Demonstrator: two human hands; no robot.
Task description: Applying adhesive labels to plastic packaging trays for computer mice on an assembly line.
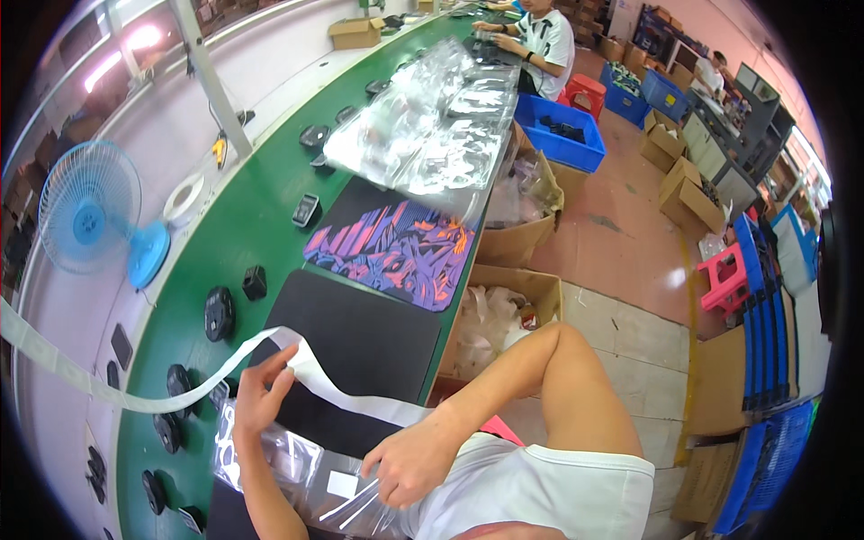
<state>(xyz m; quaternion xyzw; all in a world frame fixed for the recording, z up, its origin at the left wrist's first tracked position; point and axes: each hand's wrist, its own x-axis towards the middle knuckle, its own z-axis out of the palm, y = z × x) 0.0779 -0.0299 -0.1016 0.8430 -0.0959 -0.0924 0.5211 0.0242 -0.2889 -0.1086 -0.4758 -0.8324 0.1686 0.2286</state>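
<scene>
A long white paper strip runs from the left edge, loops up past my left hand and trails under my right forearm. The thumb and index finger of my left hand pinch it at the top of its loop. Low in front of me, my right hand is closed, its curled fingers at a clear plastic bag. A small white square label lies on that bag, just left of the fingers. Beneath the strip is a black mat. Another shiny clear package sits below my left wrist.
Black computer mice stand along the green table. A purple patterned mat and piled clear bags lie farther off. A blue fan is at left. Cardboard boxes border the table's right side; a person sits beyond.
</scene>
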